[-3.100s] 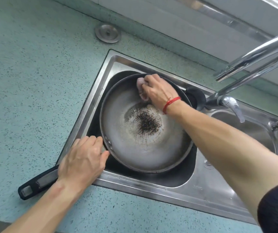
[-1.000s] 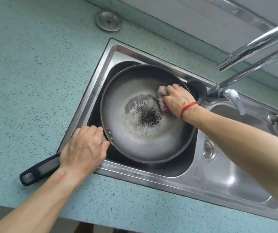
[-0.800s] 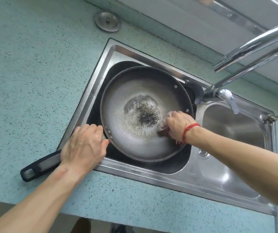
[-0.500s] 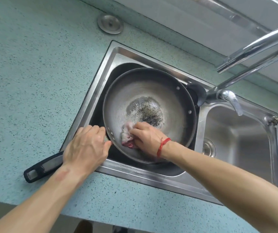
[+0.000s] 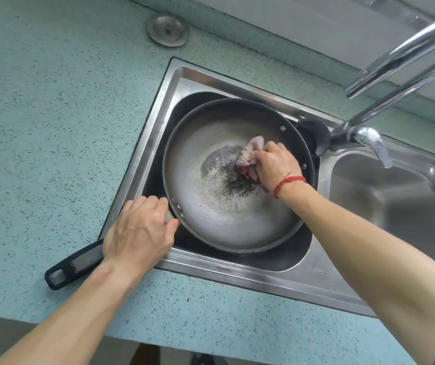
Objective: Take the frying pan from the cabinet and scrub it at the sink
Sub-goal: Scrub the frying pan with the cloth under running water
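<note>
A grey frying pan with a dark burnt patch in its middle lies in the left basin of the steel sink. Its black handle sticks out over the counter at the lower left. My left hand grips the handle where it meets the pan's rim. My right hand, with a red string at the wrist, presses a crumpled pink cloth onto the pan's floor, at the right edge of the burnt patch.
A chrome faucet arches over the sink from the upper right, its lever above the right basin. A round metal cap sits in the speckled teal counter behind the sink. A second black pan lies under the frying pan.
My right hand has circled the cloth round the pan: from the far rim, down the right side, to the near rim, and now back up to the right of the burnt patch. My left hand stays put.
</note>
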Motion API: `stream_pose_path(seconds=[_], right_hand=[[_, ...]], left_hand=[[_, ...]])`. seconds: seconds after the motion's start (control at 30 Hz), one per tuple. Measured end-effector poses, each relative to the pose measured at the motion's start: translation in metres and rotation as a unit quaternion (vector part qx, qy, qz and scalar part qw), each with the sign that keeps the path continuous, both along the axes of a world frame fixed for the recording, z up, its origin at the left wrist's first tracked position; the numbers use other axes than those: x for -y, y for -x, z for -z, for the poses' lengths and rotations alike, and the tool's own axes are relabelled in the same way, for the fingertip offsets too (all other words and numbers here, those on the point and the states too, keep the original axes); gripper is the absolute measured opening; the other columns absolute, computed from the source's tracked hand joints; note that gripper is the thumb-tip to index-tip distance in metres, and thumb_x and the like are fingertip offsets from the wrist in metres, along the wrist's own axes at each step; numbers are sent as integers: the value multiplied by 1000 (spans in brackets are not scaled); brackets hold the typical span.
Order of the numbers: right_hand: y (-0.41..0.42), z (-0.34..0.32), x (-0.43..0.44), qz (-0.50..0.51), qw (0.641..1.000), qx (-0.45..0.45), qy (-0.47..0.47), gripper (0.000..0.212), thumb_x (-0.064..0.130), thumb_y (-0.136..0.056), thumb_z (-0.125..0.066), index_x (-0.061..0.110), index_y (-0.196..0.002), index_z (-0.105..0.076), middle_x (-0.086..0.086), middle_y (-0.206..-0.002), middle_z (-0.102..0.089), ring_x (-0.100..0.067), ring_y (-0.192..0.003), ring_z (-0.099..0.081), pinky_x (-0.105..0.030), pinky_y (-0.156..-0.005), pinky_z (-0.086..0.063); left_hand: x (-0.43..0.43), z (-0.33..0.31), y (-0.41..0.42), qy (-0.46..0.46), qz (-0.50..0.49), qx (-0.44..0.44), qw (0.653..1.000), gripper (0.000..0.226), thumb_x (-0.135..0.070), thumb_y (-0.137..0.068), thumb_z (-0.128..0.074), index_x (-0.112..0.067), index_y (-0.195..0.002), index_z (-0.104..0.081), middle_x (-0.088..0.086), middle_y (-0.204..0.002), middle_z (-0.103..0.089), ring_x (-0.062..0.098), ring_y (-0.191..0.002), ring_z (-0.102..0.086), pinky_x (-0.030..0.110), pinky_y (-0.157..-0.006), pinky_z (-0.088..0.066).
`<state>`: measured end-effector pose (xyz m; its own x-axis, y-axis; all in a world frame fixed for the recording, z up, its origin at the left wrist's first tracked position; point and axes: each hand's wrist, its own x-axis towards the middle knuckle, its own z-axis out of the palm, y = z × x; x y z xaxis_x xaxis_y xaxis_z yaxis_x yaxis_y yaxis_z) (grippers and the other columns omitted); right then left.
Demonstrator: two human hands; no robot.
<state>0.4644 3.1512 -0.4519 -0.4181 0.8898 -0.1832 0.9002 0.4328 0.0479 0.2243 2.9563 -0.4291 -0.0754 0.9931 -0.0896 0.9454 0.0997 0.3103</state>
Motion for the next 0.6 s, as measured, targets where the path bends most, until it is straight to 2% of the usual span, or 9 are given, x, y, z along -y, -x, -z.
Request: stream_pose_path(seconds=[0.07, 0.1, 0.17, 0.23, 0.37, 0.47, 0.53, 0.6], right_hand=[[-8, -2, 19, 14, 999, 30, 27, 32, 22, -92, -56, 3, -117, -63, -12, -108, -63, -34, -102, -58, -37, -78, -47], [-8, -3, 29, 2, 999, 21, 48, 27, 20, -90, -57, 6, -112, -67, -10, -106, -64, -33, -102, -60, -36, -79, -50], [-4, -4, 51, -43, 995, -44, 79, 13, 16, -84, -63, 12, -86, -75, -6, -92, -65, -30, -89, -65, -33, -73, -55], [4, 1, 64, -90, 985, -122, 78, 9, 12, -77, -69, 11, -68, -71, -6, -78, -61, -30, -71, -61, -29, -59, -53], [29, 18, 51, -123, 979, -159, 25, 25, 21, -89, -50, 5, -84, -68, -12, -79, -56, -31, -72, -54, -37, -54, -50], [32, 22, 31, -86, 985, -147, -20, 19, 17, -92, -55, 4, -99, -67, -15, -84, -59, -35, -76, -56, -41, -55, -51], [22, 17, 22, -37, 994, -99, -25, 28, 18, -95, -55, 5, -119, -62, -17, -94, -61, -38, -85, -56, -43, -60, -51], [7, 8, 20, -13, 1000, -5, -15, 38, 22, -98, -50, 6, -132, -53, -16, -106, -61, -39, -94, -56, -44, -69, -49]], left_hand=[[0, 0, 0, 1, -4, 1, 1000, 19, -28, -84, -66, -14, -78, -55, -3, -70, -45, 22, -72, -47, 37, -71, -44], [0, 0, 0, 4, -4, 2, 1000, 19, -28, -84, -67, -13, -78, -56, -3, -70, -46, 22, -72, -48, 37, -71, -45], [-1, 0, 0, 7, 1, 1, 1000, 19, -28, -83, -68, -12, -80, -59, -2, -71, -49, 22, -72, -48, 38, -72, -45], [-1, 1, 1, 9, 0, 2, 1000, 19, -28, -82, -69, -12, -80, -58, -1, -71, -49, 23, -72, -49, 38, -72, -45], [-1, 4, 1, 3, 2, 1, 1000, 19, -28, -83, -67, -14, -78, -56, -2, -70, -48, 23, -73, -50, 37, -73, -43], [-1, 4, 1, -1, 2, 6, 1000, 19, -29, -84, -65, -15, -76, -53, -2, -70, -48, 22, -72, -49, 37, -73, -44], [0, 5, 2, 7, -6, 8, 1000, 19, -30, -84, -64, -15, -79, -55, -2, -72, -50, 23, -75, -50, 38, -74, -45], [0, 6, 2, 18, -17, 12, 1000, 20, -33, -85, -62, -14, -81, -57, -2, -74, -51, 23, -77, -50, 39, -73, -47]])
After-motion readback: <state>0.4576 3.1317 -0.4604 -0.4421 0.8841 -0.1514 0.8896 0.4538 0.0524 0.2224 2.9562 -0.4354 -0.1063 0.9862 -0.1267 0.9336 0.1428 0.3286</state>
